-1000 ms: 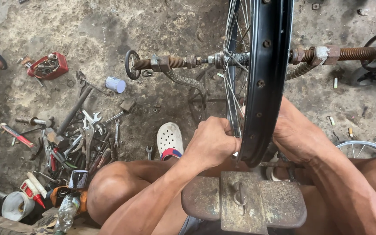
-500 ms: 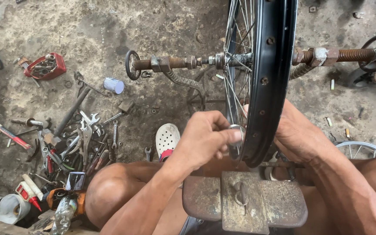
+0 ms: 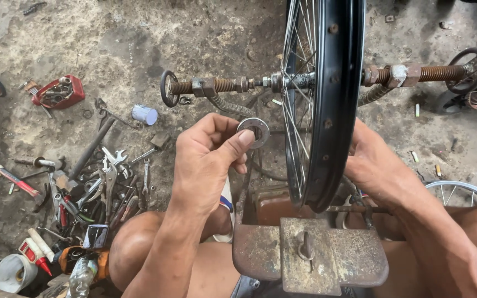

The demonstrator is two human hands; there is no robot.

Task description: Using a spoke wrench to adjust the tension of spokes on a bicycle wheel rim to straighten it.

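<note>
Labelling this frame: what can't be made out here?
Head view, the only one:
- Right hand: fingers hidden behind the black rim; grip unknown.
- Washer in left hand: far face unseen.
- Second wheel: cut off behind the right forearm.
- Tool pile: pieces overlap, too small to separate.

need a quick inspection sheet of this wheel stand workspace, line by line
surface: bare, stained concrete floor, gritty.
job's things: black spoked wheel rim upright on a rusty threaded axle stand; flat metal washer held up beside the spokes.
clutter: heap of spanners and hand tools on the floor; red tin of small parts; small white cup; white and red squeeze bottle.
grips: left hand pinches the washer between thumb and fingers; right hand is behind the rim, its fingers hidden.
cables: nothing seen.
surroundings: rusty metal plate between the knees; part of another wheel at right.
</note>
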